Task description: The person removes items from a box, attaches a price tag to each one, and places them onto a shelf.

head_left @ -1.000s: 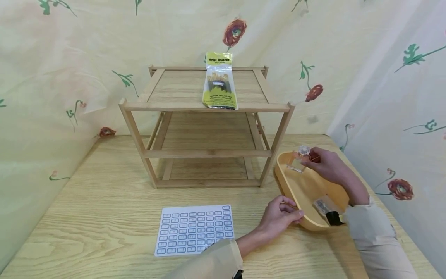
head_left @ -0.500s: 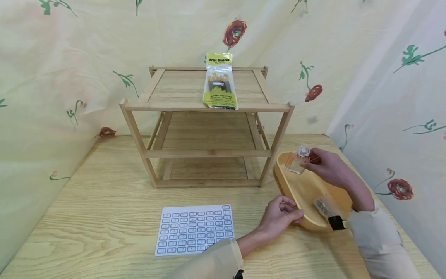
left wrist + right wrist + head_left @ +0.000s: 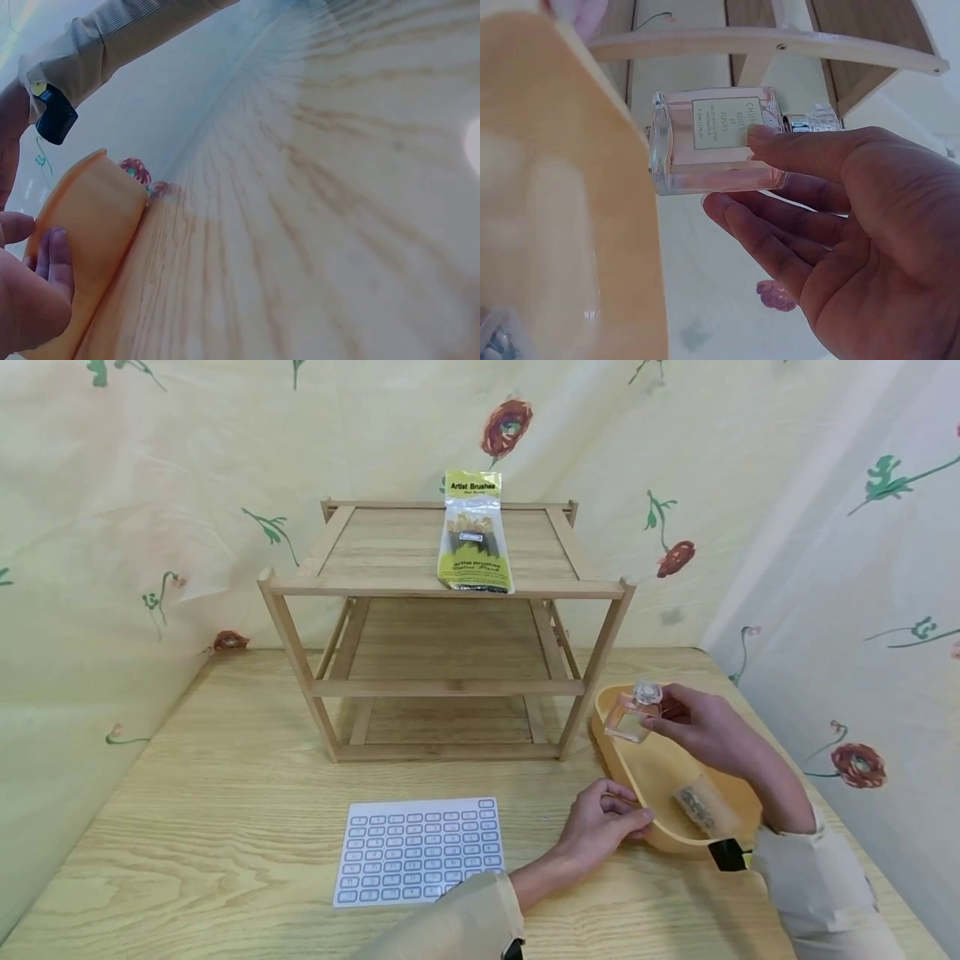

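My right hand (image 3: 708,727) holds a perfume bottle (image 3: 628,720) above the far end of a yellow tray (image 3: 656,768). The bottle has a clear faceted cap and pinkish liquid. In the right wrist view, thumb and fingers pinch the bottle (image 3: 682,169) near its cap, and a printed label shows. My left hand (image 3: 592,831) pinches the tray's near left rim. Seen from the left wrist, its fingers (image 3: 60,266) lie against the outer wall of the tray (image 3: 105,217). A small clear packet (image 3: 701,807) with indistinct contents lies inside the tray.
A wooden shelf rack (image 3: 450,687) stands left of the tray at the back. On its top lies a green-and-white pack of artist brushes (image 3: 474,543). A white sheet with a grid of boxes (image 3: 420,852) lies on the table (image 3: 187,827) in front.
My right hand has shifted slightly left and tilted the perfume bottle over toward the tray's left rim. More of the packet shows from behind the right wrist. The left hand stays put.
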Demonstrator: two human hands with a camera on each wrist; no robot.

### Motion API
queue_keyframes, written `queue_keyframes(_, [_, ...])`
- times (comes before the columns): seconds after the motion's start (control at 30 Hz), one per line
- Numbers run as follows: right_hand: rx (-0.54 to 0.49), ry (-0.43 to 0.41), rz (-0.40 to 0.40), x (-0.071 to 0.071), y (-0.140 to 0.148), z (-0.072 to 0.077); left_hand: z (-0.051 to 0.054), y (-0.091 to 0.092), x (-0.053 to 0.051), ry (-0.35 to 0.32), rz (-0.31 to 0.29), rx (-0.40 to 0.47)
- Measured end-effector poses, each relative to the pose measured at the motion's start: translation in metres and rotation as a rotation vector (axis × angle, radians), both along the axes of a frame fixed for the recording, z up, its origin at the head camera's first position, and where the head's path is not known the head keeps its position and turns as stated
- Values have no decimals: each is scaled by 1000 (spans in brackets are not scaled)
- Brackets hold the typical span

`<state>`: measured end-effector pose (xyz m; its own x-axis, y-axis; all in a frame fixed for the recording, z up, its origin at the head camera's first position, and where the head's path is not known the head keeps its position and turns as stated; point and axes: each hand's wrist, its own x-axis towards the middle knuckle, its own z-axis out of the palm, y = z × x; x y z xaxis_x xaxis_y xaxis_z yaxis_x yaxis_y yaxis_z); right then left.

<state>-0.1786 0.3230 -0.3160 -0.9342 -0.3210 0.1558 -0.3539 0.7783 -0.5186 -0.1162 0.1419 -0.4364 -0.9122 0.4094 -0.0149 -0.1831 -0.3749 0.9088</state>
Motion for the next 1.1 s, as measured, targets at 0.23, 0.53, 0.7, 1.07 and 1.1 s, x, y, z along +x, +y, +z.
queue_keyframes(0.23, [-23, 0, 26, 6, -5, 0, 1, -2, 1, -21, -16, 21])
queue_keyframes(0.53, [-58, 23, 56, 11, -12, -4, 4, -10, -1, -19, -39, 12])
queue_keyframes(0.7, [-54, 52, 103, 11, -16, -7, 8, -22, -7, 2, -37, 9])
queue_keyframes(1.07, [-76, 31, 145, 10, -22, -14, 11, -52, -13, 89, -24, -80])
queue_keyframes(1.1, [-74, 41, 146, 11, -22, -14, 11, -54, -12, 90, -25, -92])
